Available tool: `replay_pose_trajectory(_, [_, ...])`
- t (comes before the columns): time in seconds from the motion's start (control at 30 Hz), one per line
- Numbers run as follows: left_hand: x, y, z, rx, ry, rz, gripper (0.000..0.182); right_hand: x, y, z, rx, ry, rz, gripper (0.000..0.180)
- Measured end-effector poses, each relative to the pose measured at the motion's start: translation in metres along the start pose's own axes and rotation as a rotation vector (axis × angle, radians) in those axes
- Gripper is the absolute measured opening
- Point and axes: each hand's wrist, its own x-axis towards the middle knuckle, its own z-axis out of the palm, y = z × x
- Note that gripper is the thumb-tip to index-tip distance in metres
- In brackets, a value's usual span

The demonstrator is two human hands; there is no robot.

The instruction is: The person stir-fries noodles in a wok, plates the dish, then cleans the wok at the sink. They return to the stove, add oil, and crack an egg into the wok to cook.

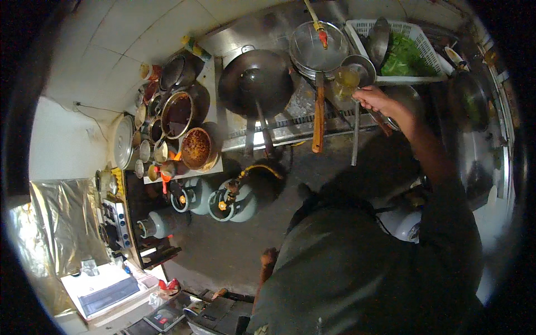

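My right hand reaches forward over the stove edge, its fingers closed on the rim or handle of a small translucent yellowish scoop or cup. Partly behind the scoop is a metal pan or ladle bowl. A long metal handle runs down just below my fingers. To the left, a round wire-mesh strainer with a wooden handle rests over a metal vessel. Beyond it sits a dark wok. Low at my side hangs my left hand, dim and small; its fingers are unclear.
A tap hose with a red nozzle hangs above the strainer. A white basket holds leafy greens and a metal bowl. Sauce pots crowd the left counter. Gas cylinders stand on the floor.
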Motion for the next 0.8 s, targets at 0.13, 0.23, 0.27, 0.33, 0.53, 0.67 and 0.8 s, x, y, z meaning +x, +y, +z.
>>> replay_pose_trajectory(0.13, [0.014, 0.045, -0.046, -0.047, -0.042, -0.084, 0.025, -0.06, -0.051, -0.008, -0.092, -0.071, 0.002, 0.032])
replay_pose_trajectory(0.23, [0.027, 0.059, -0.055, 0.006, -0.021, 0.049, 0.026, -0.104, -0.09, -0.003, -0.167, -0.156, -0.043, 0.035])
replay_pose_trajectory(0.27, [0.028, 0.057, -0.047, 0.001, 0.085, 0.136, 0.026, -0.113, -0.099, 0.0, -0.205, -0.185, -0.059, 0.037])
replay_pose_trajectory(0.33, [0.03, 0.054, -0.033, -0.007, 0.296, 0.308, 0.027, -0.127, -0.108, 0.005, -0.257, -0.249, -0.093, 0.039])
replay_pose_trajectory(0.53, [0.036, 0.064, -0.023, 0.066, 0.175, 0.322, 0.03, -0.182, -0.138, 0.023, -0.476, -0.408, -0.273, 0.053])
replay_pose_trajectory(0.67, [0.015, 0.072, -0.013, 0.065, 0.197, 0.289, 0.027, -0.225, -0.17, 0.044, -0.546, -0.476, -0.404, 0.045])
replay_pose_trajectory(0.8, [0.002, 0.056, 0.03, 0.094, 0.212, 0.191, 0.027, -0.258, -0.19, 0.055, -0.572, -0.59, -0.477, 0.058])
